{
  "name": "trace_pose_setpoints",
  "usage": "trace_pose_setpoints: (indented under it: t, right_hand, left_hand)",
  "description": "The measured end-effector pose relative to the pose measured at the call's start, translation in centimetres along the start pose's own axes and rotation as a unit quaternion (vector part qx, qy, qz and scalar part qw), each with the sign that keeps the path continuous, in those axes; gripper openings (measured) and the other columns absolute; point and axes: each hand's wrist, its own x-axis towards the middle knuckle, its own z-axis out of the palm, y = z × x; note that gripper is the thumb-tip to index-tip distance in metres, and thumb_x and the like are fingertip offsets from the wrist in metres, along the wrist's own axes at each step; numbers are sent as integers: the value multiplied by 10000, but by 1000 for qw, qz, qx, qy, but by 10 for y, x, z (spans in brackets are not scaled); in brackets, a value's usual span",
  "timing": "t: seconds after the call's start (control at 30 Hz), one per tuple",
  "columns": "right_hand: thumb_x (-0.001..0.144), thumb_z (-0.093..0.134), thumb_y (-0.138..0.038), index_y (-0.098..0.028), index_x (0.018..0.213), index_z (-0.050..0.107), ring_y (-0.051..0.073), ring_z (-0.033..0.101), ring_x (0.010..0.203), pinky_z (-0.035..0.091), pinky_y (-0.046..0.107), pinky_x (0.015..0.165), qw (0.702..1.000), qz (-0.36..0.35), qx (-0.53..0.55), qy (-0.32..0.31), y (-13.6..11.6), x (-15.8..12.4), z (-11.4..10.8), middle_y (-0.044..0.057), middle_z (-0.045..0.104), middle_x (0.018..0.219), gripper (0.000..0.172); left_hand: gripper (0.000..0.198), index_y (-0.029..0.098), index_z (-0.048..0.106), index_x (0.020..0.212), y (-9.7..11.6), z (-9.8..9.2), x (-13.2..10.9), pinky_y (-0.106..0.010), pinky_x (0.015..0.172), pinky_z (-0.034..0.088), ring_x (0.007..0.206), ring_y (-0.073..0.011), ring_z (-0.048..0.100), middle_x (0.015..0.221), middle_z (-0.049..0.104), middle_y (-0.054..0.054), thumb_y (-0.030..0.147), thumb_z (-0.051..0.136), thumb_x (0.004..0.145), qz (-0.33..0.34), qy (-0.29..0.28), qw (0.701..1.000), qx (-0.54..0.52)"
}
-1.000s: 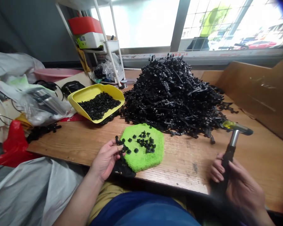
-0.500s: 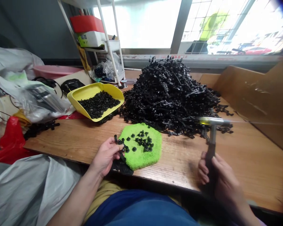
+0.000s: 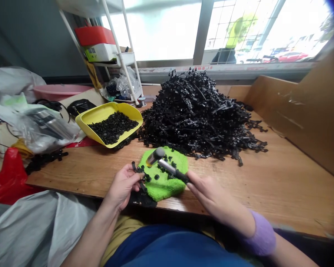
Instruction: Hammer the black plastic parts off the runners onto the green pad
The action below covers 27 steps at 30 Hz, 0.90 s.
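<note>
My left hand (image 3: 125, 183) pinches a small black plastic part (image 3: 141, 177) at the left edge of a fuzzy green mat (image 3: 167, 189). The part's ends stick out above and below my fingers. In my right hand (image 3: 208, 189) is a hammer (image 3: 168, 167), its dark grip wrapped by my fingers. The hammer's head is over the mat's upper left, with a yellow face angled down toward the part in my left hand. Whether that face touches anything I cannot tell. Several small black plugs (image 3: 156, 177) stand or lie on the mat, partly hidden by the hammer.
A tall heap of black plastic parts (image 3: 197, 115) covers the back of the wooden table (image 3: 239, 196). Left of it sits a yellow scoop tray (image 3: 82, 120) of small black pieces. A cardboard sheet (image 3: 289, 107) stands at right; a white rack (image 3: 128, 63) stands behind the tray.
The hammer has swung from the right side of the table to over the green mat, my right hand moving left with it. My left hand stays at the mat's edge. The view has shifted slightly.
</note>
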Motion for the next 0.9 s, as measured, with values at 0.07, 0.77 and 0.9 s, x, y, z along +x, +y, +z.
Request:
trace_pose_setpoints:
  t: [0.07,0.77,0.9]
  right_hand:
    - [951,331,-274,-202,788,414,152,431,511,298,264,503,999,-4,-41,-23,0,1,2,-8,467,606,197]
    - [963,289,-281,-191,794,397,145,419,493,226,257,475,993,-2,-114,-10,-1,5,6,5,481,607,220]
    - [947,342,-275,-194,767,409,139,384,458,194,260,459,992,13,-124,-31,1,6,9,-8,453,570,209]
  left_hand:
    - [319,151,466,825,2,0,-1,-115,346,328,387,-29,428,552,560,53,241,705,634,2,-1,1000,7]
    - [335,155,466,799,5,2,0,-114,348,315,371,-41,442,498,557,49,273,722,619,-7,-2,999,34]
    - [347,150,483,825,3,0,2,-117,344,293,372,-35,430,517,543,58,279,731,618,8,-6,999,36]
